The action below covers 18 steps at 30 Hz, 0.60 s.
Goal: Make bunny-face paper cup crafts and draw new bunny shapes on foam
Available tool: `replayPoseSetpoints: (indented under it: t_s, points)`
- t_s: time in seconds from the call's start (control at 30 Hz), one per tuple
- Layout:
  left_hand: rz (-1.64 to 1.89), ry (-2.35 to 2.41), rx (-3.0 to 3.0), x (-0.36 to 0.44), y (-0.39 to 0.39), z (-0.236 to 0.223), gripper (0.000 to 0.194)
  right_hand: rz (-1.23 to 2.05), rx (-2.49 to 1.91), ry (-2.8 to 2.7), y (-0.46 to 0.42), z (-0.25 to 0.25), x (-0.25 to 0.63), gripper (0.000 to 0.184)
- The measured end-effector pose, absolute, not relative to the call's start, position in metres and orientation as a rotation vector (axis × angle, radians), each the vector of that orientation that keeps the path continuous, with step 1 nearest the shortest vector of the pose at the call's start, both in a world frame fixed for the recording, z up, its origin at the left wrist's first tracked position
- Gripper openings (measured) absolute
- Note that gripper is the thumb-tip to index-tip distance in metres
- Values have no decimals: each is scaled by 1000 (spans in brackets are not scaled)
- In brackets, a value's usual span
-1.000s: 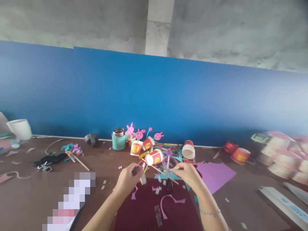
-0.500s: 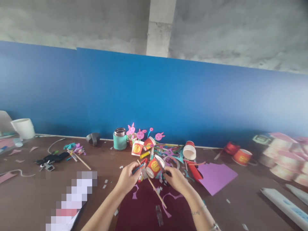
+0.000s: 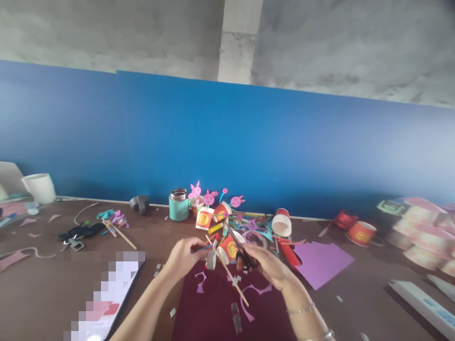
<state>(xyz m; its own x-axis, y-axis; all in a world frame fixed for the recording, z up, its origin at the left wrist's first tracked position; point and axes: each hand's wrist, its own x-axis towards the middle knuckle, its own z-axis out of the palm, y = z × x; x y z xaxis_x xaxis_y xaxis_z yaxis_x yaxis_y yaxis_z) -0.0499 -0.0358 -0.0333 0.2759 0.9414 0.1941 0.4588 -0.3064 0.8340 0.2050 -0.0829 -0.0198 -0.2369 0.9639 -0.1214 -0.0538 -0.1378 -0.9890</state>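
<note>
My left hand (image 3: 186, 258) has its thumb and fingers closed at the edge of a small roll of tape (image 3: 211, 259). In my right hand (image 3: 268, 265) is a pair of scissors (image 3: 245, 259), dark handles in the fingers and blades pointing up and away to the left. Between the hands a red and white paper cup (image 3: 231, 247) with a yellow print lies on its side. A thin wooden stick (image 3: 234, 282) slants past the tape roll over the dark red sheet (image 3: 202, 312). Purple paper scraps (image 3: 201, 282) lie on that sheet.
Behind the hands stand paper cups (image 3: 204, 218) with pink animal faces and a teal jar (image 3: 178, 208). Purple paper (image 3: 323, 263) and a tipped cup (image 3: 281, 222) lie to the right. A power strip (image 3: 423, 303) is far right; a phone-like screen (image 3: 122, 289), partly pixelated, is left.
My right hand has opened out somewhat around the scissors' handles, and they show more plainly. My left hand has shifted slightly left, with the tape roll turned more into view.
</note>
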Motion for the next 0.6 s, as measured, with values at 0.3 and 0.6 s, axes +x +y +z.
replayPoseSetpoints:
  t_s: [0.3, 0.6]
  points:
    - [847, 1205, 1833, -59, -37, -20, 24, 1292, -1277, -1693, -78, -25, 213, 45]
    - [831, 1075, 2181, -59, -38, -17, 11, 578, -1398, -2154, -92, -11, 184, 44]
